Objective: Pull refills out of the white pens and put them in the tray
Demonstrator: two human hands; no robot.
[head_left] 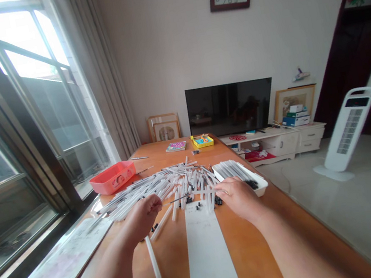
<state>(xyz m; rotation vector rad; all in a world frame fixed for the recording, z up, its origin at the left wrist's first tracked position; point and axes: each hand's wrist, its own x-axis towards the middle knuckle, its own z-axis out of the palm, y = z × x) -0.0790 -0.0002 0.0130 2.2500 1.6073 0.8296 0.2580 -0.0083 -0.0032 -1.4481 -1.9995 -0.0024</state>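
Left of the white sheet, the left hand pinches a dark rod; right of it, the right hand grips a pale tube. Loose tubes crowd its far end, a white tray to the right.

Bright daylight glare from the left window, pale reflections on the floor, wide-angle stretch, dark right corners.
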